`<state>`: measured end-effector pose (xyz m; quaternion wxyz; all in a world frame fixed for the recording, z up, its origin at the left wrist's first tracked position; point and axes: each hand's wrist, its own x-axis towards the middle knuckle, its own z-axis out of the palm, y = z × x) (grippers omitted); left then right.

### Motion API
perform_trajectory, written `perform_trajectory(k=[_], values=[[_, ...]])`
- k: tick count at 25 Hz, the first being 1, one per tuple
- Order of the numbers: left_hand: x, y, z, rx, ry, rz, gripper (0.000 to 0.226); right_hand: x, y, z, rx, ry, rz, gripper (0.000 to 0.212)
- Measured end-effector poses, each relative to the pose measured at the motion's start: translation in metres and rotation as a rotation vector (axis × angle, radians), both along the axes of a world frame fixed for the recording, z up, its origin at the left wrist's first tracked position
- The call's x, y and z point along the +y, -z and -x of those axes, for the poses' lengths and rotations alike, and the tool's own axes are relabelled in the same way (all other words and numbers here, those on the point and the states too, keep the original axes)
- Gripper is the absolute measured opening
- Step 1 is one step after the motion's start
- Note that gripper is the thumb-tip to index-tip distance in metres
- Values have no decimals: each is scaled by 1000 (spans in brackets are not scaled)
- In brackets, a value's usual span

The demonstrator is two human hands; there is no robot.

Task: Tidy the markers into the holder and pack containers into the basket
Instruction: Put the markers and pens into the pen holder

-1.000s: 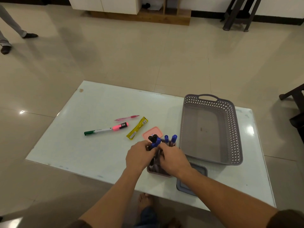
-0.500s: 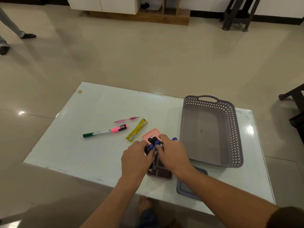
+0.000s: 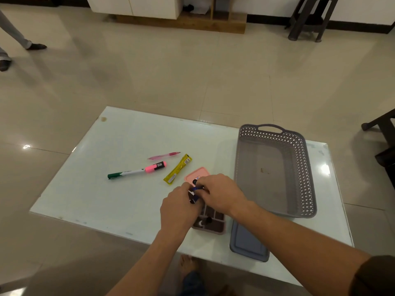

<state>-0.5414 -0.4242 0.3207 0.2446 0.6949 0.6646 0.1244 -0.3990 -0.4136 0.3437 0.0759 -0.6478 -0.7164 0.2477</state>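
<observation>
Both hands meet over the holder (image 3: 210,223), a pinkish divided box near the worktop's (image 3: 89,189) 6 o'clock edge. The left hand (image 3: 178,207) and right hand (image 3: 220,194) are closed together on a bundle of markers (image 3: 195,192), blue and black caps showing between the fingers. At the holder's 3 o'clock stands the grey basket (image 3: 307,178). A grey lid (image 3: 248,244) lies at 5 o'clock, a pink lid (image 3: 195,174) at 12. At 10 o'clock lie a green marker (image 3: 125,173), pink highlighter (image 3: 155,167), pink pen (image 3: 163,155) and yellow packet (image 3: 177,169).
</observation>
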Motion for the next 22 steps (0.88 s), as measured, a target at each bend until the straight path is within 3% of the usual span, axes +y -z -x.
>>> perform_trajectory(k=[5,9,15,18,22], values=[[0,6,-5,-8,-9,-40,22,5,-4,-8,-12,-122,-7,25],[-2,9,-4,-39,-13,-42,28,-11,-15,-19,-47,133,-174,23],[3,15,4,-98,15,-33,32,-71,-3,-13,-364,-44,216,36],[4,16,4,-43,38,-27,39,-67,6,-17,-310,-16,337,30],[2,11,1,98,89,-59,38,-46,-11,-23,-149,27,295,19]])
